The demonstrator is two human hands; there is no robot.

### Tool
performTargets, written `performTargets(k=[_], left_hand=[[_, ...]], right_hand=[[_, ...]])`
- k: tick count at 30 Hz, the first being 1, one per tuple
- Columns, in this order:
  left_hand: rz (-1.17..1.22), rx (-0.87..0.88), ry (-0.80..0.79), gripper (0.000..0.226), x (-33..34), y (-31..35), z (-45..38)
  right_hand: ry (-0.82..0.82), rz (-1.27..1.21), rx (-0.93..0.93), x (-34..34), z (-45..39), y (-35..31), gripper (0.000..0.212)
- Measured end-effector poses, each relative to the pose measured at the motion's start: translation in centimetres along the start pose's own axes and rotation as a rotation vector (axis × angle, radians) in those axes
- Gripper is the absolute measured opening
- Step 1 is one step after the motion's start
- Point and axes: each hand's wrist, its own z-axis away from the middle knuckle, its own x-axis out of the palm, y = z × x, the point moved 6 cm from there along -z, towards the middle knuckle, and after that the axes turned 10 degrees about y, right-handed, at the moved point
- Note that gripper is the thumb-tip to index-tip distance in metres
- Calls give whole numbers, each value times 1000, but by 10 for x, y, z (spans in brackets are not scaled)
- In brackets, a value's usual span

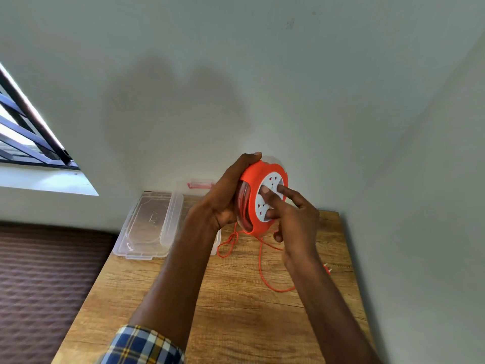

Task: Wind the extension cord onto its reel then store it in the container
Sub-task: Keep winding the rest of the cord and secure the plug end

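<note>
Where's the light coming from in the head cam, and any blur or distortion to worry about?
Head view: daylight enters from the window at left and casts a soft shadow on the wall. Wide-angle bending curves the window bars and table edges. The mat at lower left is smeared; the reel, cord and both hands stay fairly sharp. No strong glare.

1. Light: bright daylight, entering at the window (31, 132) on the left.
2. Shadows: broad soft shadow on the wall (262, 61); arm shadows on the wooden surface (236, 298).
3. Distortion: wide-angle bending at the edges.
4. Sharpness: slightly soft overall; bedcover (44, 271) blurred.
</note>
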Motion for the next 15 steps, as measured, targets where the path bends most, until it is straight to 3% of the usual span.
performTargets(k=[2,6,8,15], left_hand=[[31,3,10,61,-3,-1,-1],[57,17,-5,61,-5,-1,-1],[61,19,-8,65,-5,0,-1],[157,10,-65,63,-4,0,-3]], right_hand=[[-6,132,-80,1,1,-9,47],[76,531,-588,-3,10,-37,51],[-16,569,-707,-2,9,-41,43],[-353,579,-713,0,-2,-34,57]])
